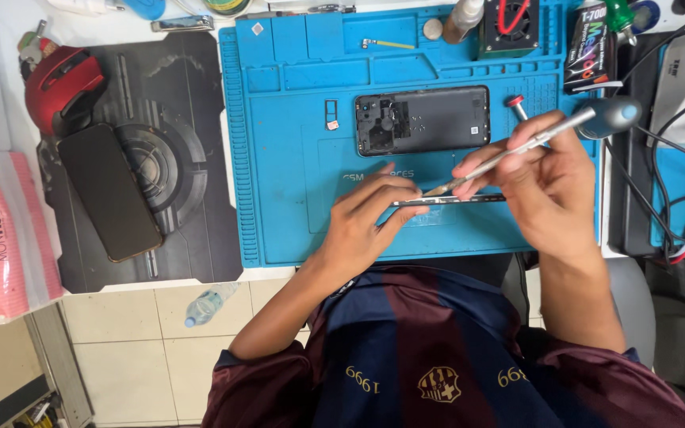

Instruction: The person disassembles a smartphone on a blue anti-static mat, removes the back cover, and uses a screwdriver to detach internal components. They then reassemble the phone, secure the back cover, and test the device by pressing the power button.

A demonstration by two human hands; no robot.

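1. Two hands work one thin phone frame (pixel 449 200) on its edge at the blue mat's (pixel 279 158) 6 o'clock: left hand (pixel 370 218) pinches it, right hand (pixel 545 178) is clamped on a knife (pixel 509 154).
2. A slipping blade could cut the left fingertips.
3. The open phone (pixel 422 120) at 12 o'clock could get scratched.

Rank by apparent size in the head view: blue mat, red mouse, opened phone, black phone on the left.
1. blue mat
2. black phone and opened phone: look alike, no ranking
3. red mouse
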